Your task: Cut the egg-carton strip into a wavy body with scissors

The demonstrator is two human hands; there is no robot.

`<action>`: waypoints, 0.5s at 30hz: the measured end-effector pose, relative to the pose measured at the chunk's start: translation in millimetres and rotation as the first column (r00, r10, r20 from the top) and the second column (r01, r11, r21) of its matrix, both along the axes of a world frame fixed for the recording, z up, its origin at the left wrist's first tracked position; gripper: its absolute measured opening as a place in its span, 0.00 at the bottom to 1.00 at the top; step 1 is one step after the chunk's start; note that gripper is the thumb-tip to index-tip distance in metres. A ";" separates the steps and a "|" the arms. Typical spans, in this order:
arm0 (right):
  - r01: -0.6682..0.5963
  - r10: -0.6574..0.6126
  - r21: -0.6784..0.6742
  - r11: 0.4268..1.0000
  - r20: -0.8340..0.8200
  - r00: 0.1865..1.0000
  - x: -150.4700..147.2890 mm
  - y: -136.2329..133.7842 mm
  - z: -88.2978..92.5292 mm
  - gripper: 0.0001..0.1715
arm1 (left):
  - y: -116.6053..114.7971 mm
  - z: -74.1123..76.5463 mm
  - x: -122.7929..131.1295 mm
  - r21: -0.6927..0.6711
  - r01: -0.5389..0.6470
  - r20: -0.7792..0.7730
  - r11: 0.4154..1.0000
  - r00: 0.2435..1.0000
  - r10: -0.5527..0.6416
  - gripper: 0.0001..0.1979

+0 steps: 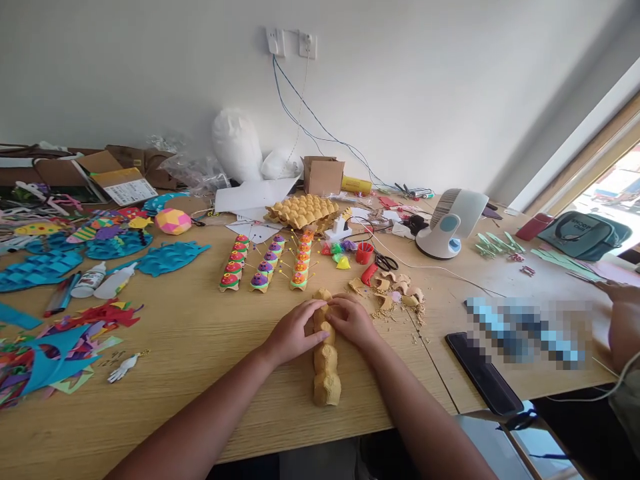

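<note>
At the wooden table (210, 373), left hand (294, 331) and right hand (354, 323) both grip an unpainted egg-carton strip (327, 381) near its far end. Beyond it stand three painted egg-carton strips (270, 263), side by side. Torn carton scraps (384, 302) lie beside the right hand; black scissors (385, 263) rest behind the scraps.

The left forearm (210, 408) and right forearm (417, 393), both bare, were stretched forward and angled inward, with the left hand (296, 331) and right hand (354, 321) held close together, palms turned down, fingers (311, 307) bent, and the left thumb (316, 341) spread apart from the index finger.
</note>
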State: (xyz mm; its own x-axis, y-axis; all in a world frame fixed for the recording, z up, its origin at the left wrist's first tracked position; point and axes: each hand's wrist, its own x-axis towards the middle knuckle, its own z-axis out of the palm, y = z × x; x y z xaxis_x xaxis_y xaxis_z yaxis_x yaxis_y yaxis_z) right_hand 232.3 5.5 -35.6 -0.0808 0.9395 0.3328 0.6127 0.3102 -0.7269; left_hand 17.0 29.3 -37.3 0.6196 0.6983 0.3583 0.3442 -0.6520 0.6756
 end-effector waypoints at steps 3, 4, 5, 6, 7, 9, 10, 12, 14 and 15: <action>0.010 -0.010 -0.009 1.000 0.002 1.000 0.6 -1.1 0.4 0.16 | -0.3 0.2 1.0 0.003 -0.005 0.012 1.000 1.000 0.005 0.30; 0.009 -0.009 -0.012 1.000 0.003 1.000 0.9 -1.6 0.6 0.16 | -0.3 0.0 1.4 0.004 -0.009 0.018 1.000 1.000 0.009 0.30; 0.007 -0.007 -0.014 1.000 0.003 1.000 1.2 -2.1 0.9 0.16 | -0.3 -0.4 1.8 0.005 -0.012 0.023 1.000 1.000 0.012 0.30; 0.001 -0.001 -0.017 1.000 0.002 1.000 1.4 -2.5 1.1 0.17 | -0.3 -0.8 2.2 0.006 -0.015 0.027 1.000 1.000 0.015 0.30; -0.004 0.004 -0.019 1.000 0.003 1.000 1.6 -2.9 1.3 0.17 | -0.2 -1.3 2.6 0.008 -0.017 0.027 1.000 0.999 0.017 0.29; -0.011 0.011 -0.020 1.000 0.004 1.000 2.0 -3.4 1.7 0.18 | -0.1 -2.4 3.4 0.010 -0.018 0.021 1.000 1.000 0.017 0.29; -0.013 0.013 -0.019 1.000 0.004 1.000 2.1 -3.7 1.9 0.18 | -0.1 -2.9 3.7 0.012 -0.017 0.017 1.000 1.000 0.016 0.29; -0.017 0.017 -0.017 1.000 0.001 1.000 2.0 -4.2 2.5 0.18 | 0.0 -3.4 4.0 0.013 -0.015 0.012 1.000 1.000 0.015 0.29; -0.016 0.016 -0.018 1.000 -0.009 1.000 1.8 -4.9 3.2 0.18 | -0.1 -3.3 4.1 0.010 -0.014 0.013 1.000 1.000 0.014 0.29; -0.015 0.015 -0.020 1.000 -0.013 1.000 1.6 -5.2 3.4 0.18 | -0.1 -3.2 4.1 0.008 -0.013 0.014 1.000 1.000 0.013 0.29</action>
